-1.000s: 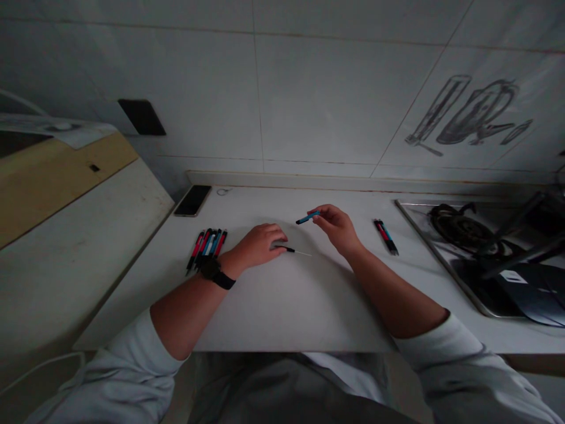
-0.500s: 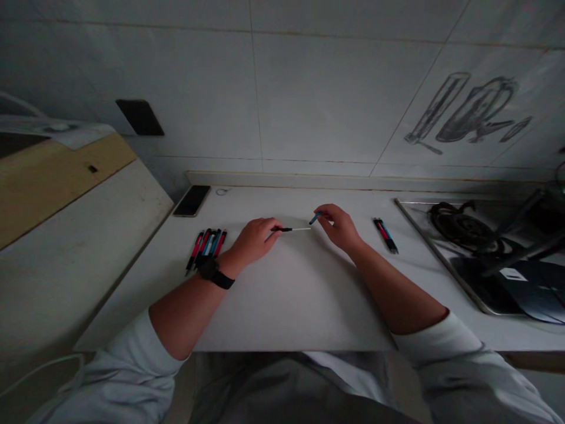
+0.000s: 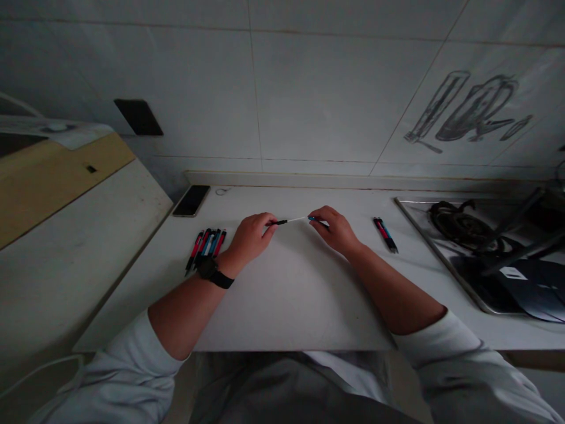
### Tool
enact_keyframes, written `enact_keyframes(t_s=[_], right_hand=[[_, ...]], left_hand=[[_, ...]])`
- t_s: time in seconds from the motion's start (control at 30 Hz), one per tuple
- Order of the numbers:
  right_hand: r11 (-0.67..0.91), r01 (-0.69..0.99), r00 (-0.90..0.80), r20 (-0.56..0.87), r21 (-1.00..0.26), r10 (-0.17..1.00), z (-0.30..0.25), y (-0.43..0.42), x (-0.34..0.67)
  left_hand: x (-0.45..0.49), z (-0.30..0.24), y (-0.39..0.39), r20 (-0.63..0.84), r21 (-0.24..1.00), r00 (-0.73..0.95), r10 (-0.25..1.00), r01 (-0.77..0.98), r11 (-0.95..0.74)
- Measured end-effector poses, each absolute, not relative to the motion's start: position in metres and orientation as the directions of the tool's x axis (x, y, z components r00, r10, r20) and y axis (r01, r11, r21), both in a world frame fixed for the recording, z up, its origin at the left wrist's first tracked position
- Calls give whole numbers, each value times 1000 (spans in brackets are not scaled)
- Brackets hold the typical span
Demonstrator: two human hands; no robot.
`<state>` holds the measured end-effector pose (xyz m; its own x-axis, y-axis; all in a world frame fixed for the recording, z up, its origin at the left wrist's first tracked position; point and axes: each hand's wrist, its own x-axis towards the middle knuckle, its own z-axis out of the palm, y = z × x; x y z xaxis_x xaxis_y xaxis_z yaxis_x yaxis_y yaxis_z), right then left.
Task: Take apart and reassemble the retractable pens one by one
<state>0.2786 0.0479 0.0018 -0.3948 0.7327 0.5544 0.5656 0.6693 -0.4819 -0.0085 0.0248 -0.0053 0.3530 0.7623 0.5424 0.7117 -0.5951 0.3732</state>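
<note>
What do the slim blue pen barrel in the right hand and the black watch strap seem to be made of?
Slim blue pen barrel: probably plastic, from its bright, opaque colour; too small to judge its gloss. Black band-shaped watch strap: perhaps rubber or fabric; matte, showing hardly any highlight.

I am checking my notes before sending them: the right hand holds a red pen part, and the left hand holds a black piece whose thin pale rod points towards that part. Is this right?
Not quite: the head view shows the right hand holds a blue pen part, not red. The left hand does hold a black piece whose thin pale rod points towards that part.
</note>
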Motion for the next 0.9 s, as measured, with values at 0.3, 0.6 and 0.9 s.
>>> enact_keyframes(t_s=[0.3, 0.6, 0.9], right_hand=[[681, 549, -414, 550, -485, 725, 2, 43, 277], [718, 525, -469, 549, -457, 692, 2, 37, 267], [749, 538, -535, 529, -388, 658, 0, 30, 257]], left_hand=[[-8, -4, 24, 535, 361, 372, 759, 711, -603], [-5, 0, 20, 522, 361, 416, 745, 683, -635], [0, 4, 17, 518, 358, 459, 722, 650, -670]])
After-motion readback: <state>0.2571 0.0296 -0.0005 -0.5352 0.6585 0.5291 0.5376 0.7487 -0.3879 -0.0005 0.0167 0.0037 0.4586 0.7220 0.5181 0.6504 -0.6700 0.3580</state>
